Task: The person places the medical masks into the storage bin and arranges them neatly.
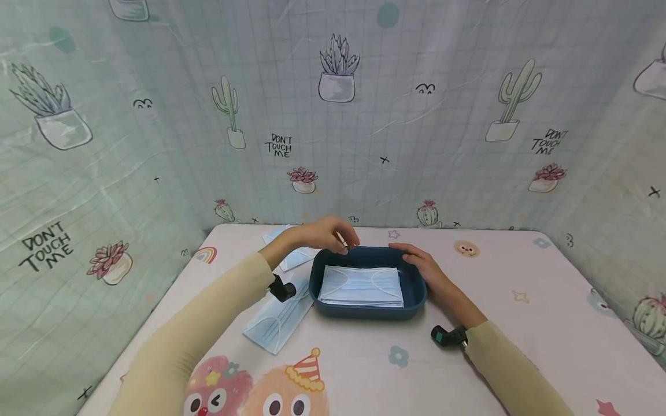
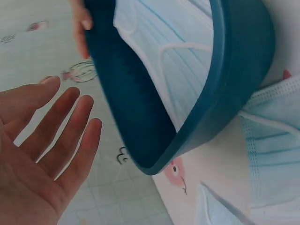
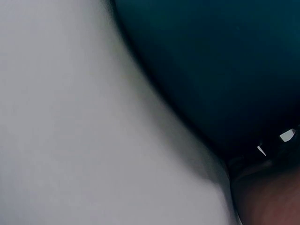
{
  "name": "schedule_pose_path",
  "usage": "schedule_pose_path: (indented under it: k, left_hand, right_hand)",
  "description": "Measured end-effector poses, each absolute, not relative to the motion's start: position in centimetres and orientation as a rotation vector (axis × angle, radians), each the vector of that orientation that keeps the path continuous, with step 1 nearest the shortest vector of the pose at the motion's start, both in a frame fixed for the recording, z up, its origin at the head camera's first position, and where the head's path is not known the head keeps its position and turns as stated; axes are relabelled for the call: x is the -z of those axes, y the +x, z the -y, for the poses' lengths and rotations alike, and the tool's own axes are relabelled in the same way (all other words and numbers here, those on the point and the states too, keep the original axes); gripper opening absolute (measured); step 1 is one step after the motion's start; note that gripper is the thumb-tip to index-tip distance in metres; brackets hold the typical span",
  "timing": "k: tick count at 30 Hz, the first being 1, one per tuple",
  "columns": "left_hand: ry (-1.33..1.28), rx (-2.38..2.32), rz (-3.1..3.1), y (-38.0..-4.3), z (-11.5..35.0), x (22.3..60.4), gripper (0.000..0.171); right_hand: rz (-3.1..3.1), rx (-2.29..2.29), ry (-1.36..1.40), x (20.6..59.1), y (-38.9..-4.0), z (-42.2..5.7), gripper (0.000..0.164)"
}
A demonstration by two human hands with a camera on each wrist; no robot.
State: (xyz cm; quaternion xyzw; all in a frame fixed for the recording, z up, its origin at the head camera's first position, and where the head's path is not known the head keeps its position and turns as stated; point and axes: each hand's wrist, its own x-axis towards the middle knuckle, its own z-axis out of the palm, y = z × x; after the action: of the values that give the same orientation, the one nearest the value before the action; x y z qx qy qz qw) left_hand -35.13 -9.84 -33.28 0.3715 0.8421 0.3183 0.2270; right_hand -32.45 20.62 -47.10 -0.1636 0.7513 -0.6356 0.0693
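A dark blue rectangular bin [image 1: 366,313] with rounded corners stands on the table and holds a stack of light blue pleated face masks [image 1: 361,286] with white ear loops. Above its far left rim hangs my left hand [image 1: 330,234], fingers spread and slightly bent, with nothing in them; the left wrist view shows this hand [image 2: 51,136] apart from the bin [image 2: 234,70]. My right hand [image 1: 426,268] rests against the bin's far right corner, index finger extended and thumb near the rim. Only a blurred part of that hand [image 3: 272,201] shows in the right wrist view.
Left of the bin, a loose mask [image 1: 276,323] lies flat near its front corner. More masks [image 1: 296,259] lie farther back, partly hidden by my left arm. The white table [image 1: 494,300] carries printed cartoon figures, and a patterned curtain [image 1: 385,127] surrounds it.
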Motion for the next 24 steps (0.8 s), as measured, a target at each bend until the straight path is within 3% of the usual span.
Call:
schedule_pose_path:
  k: [15, 24]
  left_hand:
    - [0.677, -1.347, -2.532, -31.6, 16.5, 35.1, 0.027]
    - [0.449, -1.535, -2.602, -29.5, 20.0, 37.1, 0.034]
  right_hand:
    - [-2.256, 1.916, -0.512, 47.1, -32.6, -20.4, 0.047]
    - [-2.285, 1.906, -0.523, 47.1, -32.5, -20.6, 0.046]
